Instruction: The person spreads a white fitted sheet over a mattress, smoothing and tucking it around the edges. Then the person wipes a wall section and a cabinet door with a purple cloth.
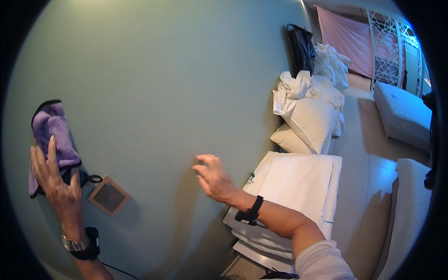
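My left hand (pixel 57 178) holds a purple fleecy cloth (pixel 57 133) with black edging against the pale blue-green wall (pixel 154 87). Its fingers lie spread over the cloth's lower part. Partly hidden under this hand and the cloth is a dark object (pixel 83 178) with a small black loop, its kind unclear. A small box-like item with a tan frame and dark face (pixel 109 195) sits just right of it. My right hand (pixel 214 178) is apart from these, in front of the wall, fingers bent and separated with nothing in them.
At right, a stack of folded white bedding (pixel 290 178) stands along the wall. Beyond it are white pillows (pixel 308 119), crumpled white linen (pixel 330 64) and a black bag (pixel 301 49). A mattress on a base (pixel 402 108) stands across the tiled floor (pixel 350 196).
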### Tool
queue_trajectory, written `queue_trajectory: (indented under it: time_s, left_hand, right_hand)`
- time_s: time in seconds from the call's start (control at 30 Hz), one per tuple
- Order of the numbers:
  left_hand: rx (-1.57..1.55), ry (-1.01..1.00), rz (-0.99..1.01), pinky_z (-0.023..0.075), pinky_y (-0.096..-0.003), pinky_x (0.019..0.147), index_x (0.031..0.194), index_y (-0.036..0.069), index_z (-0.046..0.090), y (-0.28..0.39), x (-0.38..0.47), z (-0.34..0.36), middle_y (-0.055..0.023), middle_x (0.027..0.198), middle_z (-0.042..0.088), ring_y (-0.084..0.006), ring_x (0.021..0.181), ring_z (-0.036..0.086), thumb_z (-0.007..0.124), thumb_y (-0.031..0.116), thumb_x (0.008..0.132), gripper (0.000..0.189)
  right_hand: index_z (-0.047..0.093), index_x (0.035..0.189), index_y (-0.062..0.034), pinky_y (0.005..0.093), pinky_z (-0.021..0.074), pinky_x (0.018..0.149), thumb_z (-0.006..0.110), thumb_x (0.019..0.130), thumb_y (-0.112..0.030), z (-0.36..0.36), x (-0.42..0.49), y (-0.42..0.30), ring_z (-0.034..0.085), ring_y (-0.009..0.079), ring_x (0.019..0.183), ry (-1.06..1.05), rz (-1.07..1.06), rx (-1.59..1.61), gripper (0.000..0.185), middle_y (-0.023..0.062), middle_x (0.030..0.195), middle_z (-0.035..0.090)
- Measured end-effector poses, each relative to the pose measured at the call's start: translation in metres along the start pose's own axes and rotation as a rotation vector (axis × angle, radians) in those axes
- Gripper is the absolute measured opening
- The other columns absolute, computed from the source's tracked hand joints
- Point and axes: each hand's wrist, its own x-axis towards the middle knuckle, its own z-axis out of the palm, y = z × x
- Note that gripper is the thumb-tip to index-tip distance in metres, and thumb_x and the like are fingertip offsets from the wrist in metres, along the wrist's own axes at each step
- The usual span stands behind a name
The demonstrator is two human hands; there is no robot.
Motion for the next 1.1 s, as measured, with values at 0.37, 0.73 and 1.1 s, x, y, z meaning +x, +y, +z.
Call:
queue_trajectory:
  time_s: [0.37, 0.73, 1.1]
  left_hand:
    - [-0.213, -0.128, 0.248, 0.0192, -0.0597, 0.123, 0.138, 0.021, 0.06, 0.217, 0.033, 0.084, -0.0107, 0.163, 0.036, -0.0362, 0.152, 0.026, 0.085, 0.005, 0.067, 0.077]
    - [-0.481, -0.266, 0.288, 0.0163, -0.0586, 0.124, 0.119, 0.015, 0.07, 0.321, -0.024, 0.118, -0.0072, 0.159, 0.042, -0.0325, 0.151, 0.03, 0.074, 0.004, 0.074, 0.047]
    - [-0.41, -0.292, 0.235, 0.0259, -0.062, 0.12, 0.109, 0.012, 0.073, 0.243, -0.124, 0.072, -0.0111, 0.15, 0.053, -0.0341, 0.145, 0.042, 0.066, 0.006, 0.086, 0.025]
  right_hand:
    - [0.065, 0.113, -0.0046, 0.0438, 0.0494, 0.096, 0.068, 0.086, -0.009, -0.059, -0.133, 0.18, 0.06, 0.0358, 0.112, 0.112, 0.652, -0.206, 0.027, 0.0178, 0.119, 0.063]
    - [0.067, 0.111, -0.0017, 0.035, 0.0561, 0.081, 0.066, 0.094, -0.014, -0.058, -0.168, 0.205, 0.072, 0.0251, 0.09, 0.126, 0.909, 0.069, 0.022, 0.0143, 0.1, 0.073]
    - [0.069, 0.106, -0.0048, 0.0391, 0.0569, 0.079, 0.064, 0.094, -0.014, -0.052, -0.173, 0.208, 0.072, 0.0303, 0.088, 0.045, 0.875, 0.016, 0.016, 0.016, 0.097, 0.074]
